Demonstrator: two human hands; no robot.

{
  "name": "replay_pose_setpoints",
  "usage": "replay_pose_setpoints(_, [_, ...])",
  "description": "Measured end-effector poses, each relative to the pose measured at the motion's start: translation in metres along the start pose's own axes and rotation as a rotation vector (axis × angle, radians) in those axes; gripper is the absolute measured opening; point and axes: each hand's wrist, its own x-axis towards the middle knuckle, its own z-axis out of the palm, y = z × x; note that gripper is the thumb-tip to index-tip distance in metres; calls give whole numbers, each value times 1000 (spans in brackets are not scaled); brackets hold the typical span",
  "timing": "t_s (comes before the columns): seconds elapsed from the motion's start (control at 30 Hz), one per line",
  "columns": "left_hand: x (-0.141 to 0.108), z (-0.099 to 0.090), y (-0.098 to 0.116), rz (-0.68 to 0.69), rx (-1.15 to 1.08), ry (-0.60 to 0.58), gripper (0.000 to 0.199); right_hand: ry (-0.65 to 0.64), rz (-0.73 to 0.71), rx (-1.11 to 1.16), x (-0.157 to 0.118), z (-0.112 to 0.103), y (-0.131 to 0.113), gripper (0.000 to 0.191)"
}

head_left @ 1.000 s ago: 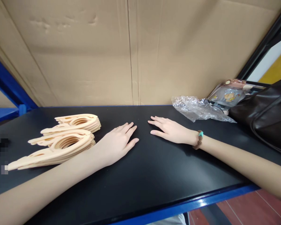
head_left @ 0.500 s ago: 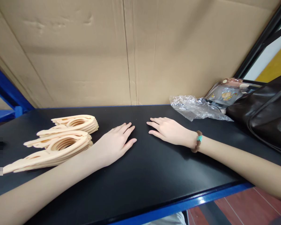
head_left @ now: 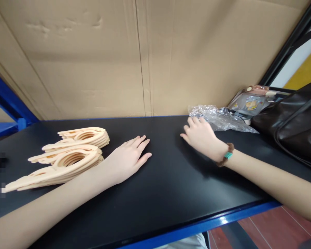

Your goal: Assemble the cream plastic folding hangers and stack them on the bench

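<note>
My left hand [head_left: 131, 157] lies flat on the black tabletop [head_left: 155, 207], palm down, fingers stretched out and thumb apart. Beside its wrist and forearm are two stacks of cream-coloured, flat curved pieces with round openings: a farther stack [head_left: 101, 140] and a nearer stack [head_left: 88, 167]. The forearm hides part of the nearer one. My right hand [head_left: 200, 136], with a brown fuzzy band [head_left: 226, 155] on its wrist, is raised a little over the table. Its fingers are bent and apart, holding nothing visible. Just behind its fingertips lies a crumpled clear plastic bag [head_left: 223, 119]; I cannot tell whether they touch.
A dark leather bag [head_left: 295, 121] stands at the right edge. Next to it is a clear pouch with a cartoon print [head_left: 252, 102]. A cardboard panel [head_left: 98, 69] closes off the back. Blue frame posts [head_left: 7, 93] stand at the left.
My right hand has moved right and up from the tabletop toward the plastic bag, its fingers now more bent. My left hand has stayed in place.
</note>
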Motion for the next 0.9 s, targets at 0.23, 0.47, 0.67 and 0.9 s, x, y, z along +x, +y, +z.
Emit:
replay_pose_setpoints(0.23, [-1, 1, -1, 10, -56, 42, 61, -138, 191, -113, 8, 25, 44, 47])
replay_pose_setpoints(0.47, [0, 1, 0, 1, -21, 17, 60, -215, 250, -146, 11, 37, 60, 46])
replay_pose_setpoints(0.67, [-1, 1, 0, 7, -3, 19, 59, -279, 311, -190, 15, 38, 67, 45])
replay_pose_setpoints(0.9, [0, -3, 4, 32, 29, 6, 61, -196, 300, -150, 12, 21, 55, 48])
